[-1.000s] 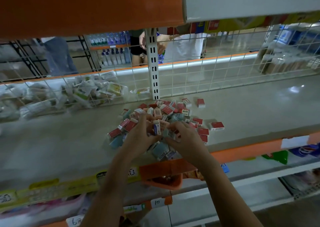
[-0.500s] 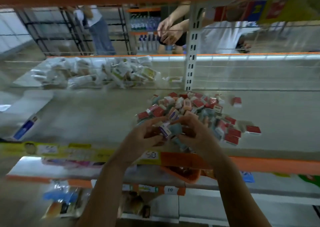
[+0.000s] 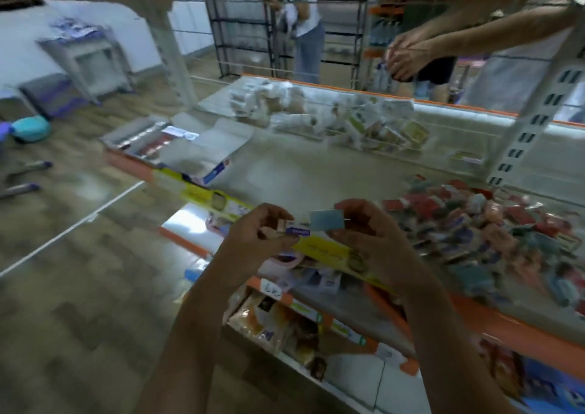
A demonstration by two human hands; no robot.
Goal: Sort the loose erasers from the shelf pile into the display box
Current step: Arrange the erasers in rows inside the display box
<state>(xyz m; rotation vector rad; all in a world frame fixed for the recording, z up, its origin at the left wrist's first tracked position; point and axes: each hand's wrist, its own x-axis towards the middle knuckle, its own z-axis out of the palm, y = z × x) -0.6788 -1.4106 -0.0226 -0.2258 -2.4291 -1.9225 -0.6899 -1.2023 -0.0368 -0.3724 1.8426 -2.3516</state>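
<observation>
Hands have come off the eraser pile (image 3: pixel 493 233) at 3 o'clock, left hand (image 3: pixel 256 239) pinching a sleeved eraser (image 3: pixel 292 229), right hand (image 3: pixel 364 233) a blue eraser (image 3: pixel 326 219), display box (image 3: pixel 177 147) waiting at 10 o'clock on the shelf (image 3: pixel 316 173).

Your view is motion-blurred: print on the eraser sleeve (image 3: pixel 296 230) and shelf price strip (image 3: pixel 329 250) is unreadable.

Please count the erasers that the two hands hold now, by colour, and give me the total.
Blue eraser, pinched by the right hand: 1
Pinkish eraser with a purple label, held by the left hand: 1
Total in the hands: 2
The pile on the shelf is too blurred to count.
</observation>
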